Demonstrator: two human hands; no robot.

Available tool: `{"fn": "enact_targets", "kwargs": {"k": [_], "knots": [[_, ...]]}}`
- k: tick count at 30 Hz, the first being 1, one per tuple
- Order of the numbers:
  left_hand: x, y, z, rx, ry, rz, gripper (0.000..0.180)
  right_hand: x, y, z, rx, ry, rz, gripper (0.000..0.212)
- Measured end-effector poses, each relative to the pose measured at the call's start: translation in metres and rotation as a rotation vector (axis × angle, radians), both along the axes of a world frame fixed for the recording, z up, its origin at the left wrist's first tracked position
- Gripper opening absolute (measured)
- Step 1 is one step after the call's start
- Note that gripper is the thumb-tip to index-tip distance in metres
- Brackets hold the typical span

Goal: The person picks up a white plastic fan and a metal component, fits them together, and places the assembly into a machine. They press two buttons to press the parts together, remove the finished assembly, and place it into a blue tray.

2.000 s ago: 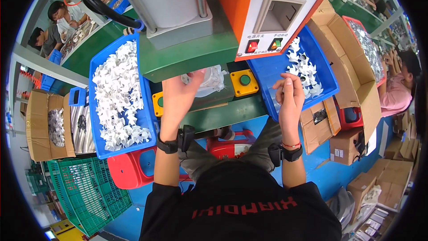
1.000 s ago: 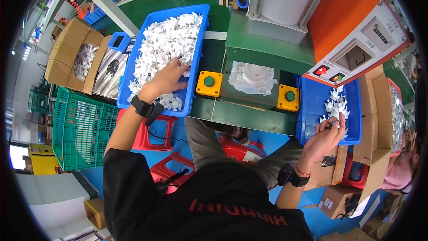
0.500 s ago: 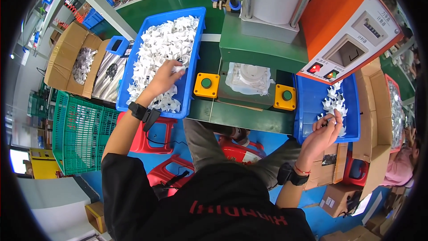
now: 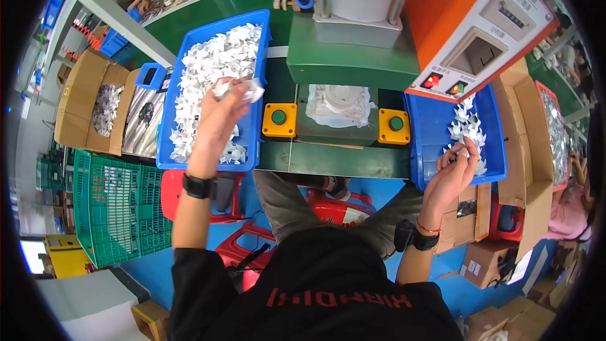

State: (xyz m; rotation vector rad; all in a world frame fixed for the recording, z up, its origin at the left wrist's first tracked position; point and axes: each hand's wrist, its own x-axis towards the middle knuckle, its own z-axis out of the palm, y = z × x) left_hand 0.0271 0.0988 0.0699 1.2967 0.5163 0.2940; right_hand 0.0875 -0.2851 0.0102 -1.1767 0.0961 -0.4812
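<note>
Over the right part of a large blue bin (image 4: 254, 127) is my left hand (image 4: 218, 117), its fingers closed on a white plastic part (image 4: 254, 91) with curved, vane-like edges. The bin is heaped with similar white parts (image 4: 205, 79). My right hand (image 4: 449, 173) is at the near side of a second blue bin (image 4: 429, 145), its fingers curled in beside a smaller pile of white parts (image 4: 468, 126). Whatever those fingers hold, if anything, is hidden. Between the bins, under a green press head (image 4: 353, 57), lies a pale round fixture (image 4: 343, 98).
Yellow button boxes with green buttons, one left (image 4: 279, 120) and one right (image 4: 394, 126), flank the fixture. An orange control box (image 4: 486, 31) overhangs the right bin. Open cartons (image 4: 82, 101) and a green crate (image 4: 113, 208) stand left; another carton (image 4: 514, 145) stands right. Other people work beyond.
My left hand has lifted from the pile with a white part and moved toward me. My right hand stays at the right bin with little movement. The whole view has shifted slightly.
</note>
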Motion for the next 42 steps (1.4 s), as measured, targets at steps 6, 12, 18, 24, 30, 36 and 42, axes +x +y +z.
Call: {"fn": "enact_targets", "kwargs": {"k": [6,12,18,24,30,36,42], "knots": [[0.055,-0.088,-0.021,0.185,-0.123,-0.121,0.024,0.003,0.003,-0.001,-0.035,0.003,0.052,0.021],[0.08,-0.104,-0.03,0.336,-0.189,-0.186,0.022,0.0,0.0,0.0,-0.093,0.065,0.094,0.022],[0.081,-0.101,-0.032,0.27,-0.12,-0.181,0.023,0.002,0.024,0.012,-0.243,0.098,0.32,0.027],[0.068,-0.092,-0.05,0.546,-0.217,-0.031,0.026,0.026,0.095,0.029,-0.427,-0.021,0.503,0.028],[0.009,-0.072,-0.029,0.943,0.105,-0.06,0.025,0.049,0.139,0.041,-0.596,-0.12,0.521,0.026],[-0.023,-0.066,-0.028,1.264,0.096,-0.105,0.02,0.052,0.137,0.023,-0.712,-0.187,0.43,0.027],[-0.025,-0.061,-0.034,1.41,0.0,-0.204,0.024,0.034,0.07,0.017,-1.064,-0.101,0.28,0.038]]}}
